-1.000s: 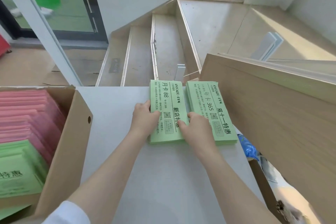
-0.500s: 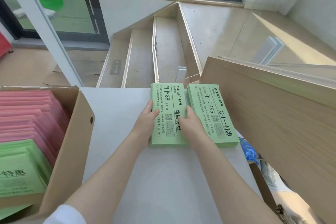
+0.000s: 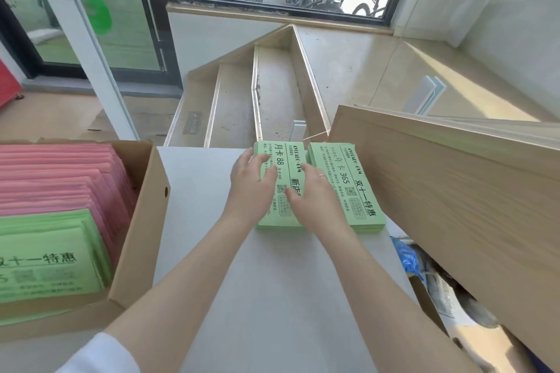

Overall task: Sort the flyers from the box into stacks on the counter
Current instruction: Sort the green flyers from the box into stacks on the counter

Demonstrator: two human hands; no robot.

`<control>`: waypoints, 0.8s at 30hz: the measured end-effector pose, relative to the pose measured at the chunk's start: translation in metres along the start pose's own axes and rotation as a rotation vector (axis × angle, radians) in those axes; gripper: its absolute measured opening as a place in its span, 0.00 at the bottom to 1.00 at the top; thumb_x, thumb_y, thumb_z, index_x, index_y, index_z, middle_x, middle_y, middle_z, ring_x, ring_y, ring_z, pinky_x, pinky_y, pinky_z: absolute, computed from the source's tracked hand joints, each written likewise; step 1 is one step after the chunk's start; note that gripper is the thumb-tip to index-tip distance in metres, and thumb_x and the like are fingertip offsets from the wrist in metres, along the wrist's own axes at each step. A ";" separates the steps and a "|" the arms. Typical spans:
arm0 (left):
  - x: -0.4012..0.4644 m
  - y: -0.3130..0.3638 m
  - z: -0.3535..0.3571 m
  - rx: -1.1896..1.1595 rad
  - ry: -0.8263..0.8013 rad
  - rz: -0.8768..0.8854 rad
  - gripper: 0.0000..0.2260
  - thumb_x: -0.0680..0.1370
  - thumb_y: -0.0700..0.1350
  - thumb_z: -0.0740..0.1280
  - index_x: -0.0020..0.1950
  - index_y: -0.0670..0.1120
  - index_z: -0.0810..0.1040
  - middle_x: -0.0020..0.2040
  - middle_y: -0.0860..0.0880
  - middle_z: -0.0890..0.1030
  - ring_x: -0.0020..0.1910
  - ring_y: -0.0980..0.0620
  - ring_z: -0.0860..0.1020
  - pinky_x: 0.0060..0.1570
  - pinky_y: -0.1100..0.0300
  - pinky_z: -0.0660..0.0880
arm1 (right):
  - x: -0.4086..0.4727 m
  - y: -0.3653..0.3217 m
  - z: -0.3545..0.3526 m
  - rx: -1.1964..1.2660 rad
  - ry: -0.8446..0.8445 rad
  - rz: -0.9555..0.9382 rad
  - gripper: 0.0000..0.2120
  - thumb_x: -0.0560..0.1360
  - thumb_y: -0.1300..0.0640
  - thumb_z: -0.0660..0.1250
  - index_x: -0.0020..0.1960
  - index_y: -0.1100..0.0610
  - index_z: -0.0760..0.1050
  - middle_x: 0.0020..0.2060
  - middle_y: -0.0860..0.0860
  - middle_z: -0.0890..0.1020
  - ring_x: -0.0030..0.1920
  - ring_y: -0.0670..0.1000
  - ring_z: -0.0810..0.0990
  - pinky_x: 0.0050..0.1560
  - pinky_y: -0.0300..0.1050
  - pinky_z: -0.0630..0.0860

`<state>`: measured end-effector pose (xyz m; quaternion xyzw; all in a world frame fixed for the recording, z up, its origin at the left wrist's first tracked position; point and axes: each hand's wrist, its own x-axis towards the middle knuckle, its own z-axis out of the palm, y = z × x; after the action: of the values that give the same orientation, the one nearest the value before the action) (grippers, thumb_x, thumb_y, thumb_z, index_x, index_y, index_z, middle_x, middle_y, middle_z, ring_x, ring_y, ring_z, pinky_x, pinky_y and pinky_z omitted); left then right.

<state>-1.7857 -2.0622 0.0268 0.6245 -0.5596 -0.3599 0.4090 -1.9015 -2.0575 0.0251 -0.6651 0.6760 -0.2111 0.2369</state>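
Two stacks of green flyers lie side by side at the far end of the white counter (image 3: 272, 297). The left stack (image 3: 288, 160) reads "88", the right stack (image 3: 354, 185) reads "365". My left hand (image 3: 250, 185) lies flat on the left stack with its fingers stretched forward. My right hand (image 3: 312, 197) rests with straight fingers over the seam between the two stacks. At the left stands the cardboard box (image 3: 142, 239), holding pink flyers (image 3: 57, 179) at the back and green flyers (image 3: 45, 257) in front.
A large wooden board (image 3: 454, 206) leans along the counter's right side, close to the right stack. Below it sit a blue bag (image 3: 409, 257) and clutter. Beyond the counter's far edge, steps (image 3: 272, 91) drop toward a window.
Both hands have slid forward along the left stack, away from its near end; the left hand now lies flat on top instead of against the stack's left edge.
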 end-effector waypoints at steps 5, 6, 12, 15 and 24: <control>-0.059 0.024 -0.060 -0.009 0.041 0.169 0.12 0.78 0.42 0.61 0.62 0.50 0.73 0.57 0.57 0.76 0.55 0.62 0.73 0.52 0.74 0.67 | -0.028 -0.035 -0.002 0.219 -0.097 -0.138 0.15 0.77 0.56 0.62 0.64 0.56 0.71 0.62 0.49 0.75 0.60 0.48 0.74 0.60 0.44 0.71; -0.069 0.024 -0.076 -0.030 0.056 0.177 0.11 0.78 0.42 0.61 0.60 0.52 0.73 0.53 0.59 0.78 0.51 0.65 0.75 0.47 0.77 0.68 | -0.034 -0.045 0.001 0.239 -0.134 -0.161 0.15 0.77 0.56 0.62 0.63 0.55 0.72 0.61 0.48 0.76 0.58 0.48 0.75 0.59 0.44 0.72; -0.102 -0.008 -0.170 0.031 0.217 0.172 0.08 0.78 0.44 0.62 0.51 0.58 0.75 0.46 0.61 0.80 0.46 0.62 0.79 0.46 0.68 0.72 | -0.068 -0.118 0.039 0.269 -0.142 -0.453 0.10 0.76 0.59 0.63 0.56 0.55 0.77 0.54 0.47 0.78 0.52 0.45 0.76 0.57 0.44 0.73; -0.113 -0.030 -0.219 0.109 0.288 0.143 0.10 0.77 0.43 0.63 0.50 0.59 0.75 0.47 0.60 0.81 0.46 0.63 0.78 0.43 0.72 0.69 | -0.083 -0.151 0.058 0.238 -0.139 -0.608 0.09 0.76 0.61 0.63 0.54 0.55 0.78 0.51 0.47 0.79 0.50 0.45 0.74 0.54 0.39 0.71; -0.113 -0.095 -0.352 0.421 0.133 0.230 0.09 0.76 0.40 0.65 0.54 0.50 0.78 0.44 0.59 0.79 0.42 0.66 0.75 0.41 0.77 0.69 | -0.109 -0.244 0.144 0.078 -0.029 -0.601 0.11 0.77 0.60 0.61 0.57 0.55 0.78 0.50 0.47 0.75 0.39 0.44 0.72 0.48 0.46 0.73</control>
<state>-1.4410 -1.9081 0.0819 0.6506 -0.6615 -0.1443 0.3440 -1.6197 -1.9504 0.0608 -0.8287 0.4368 -0.2879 0.1988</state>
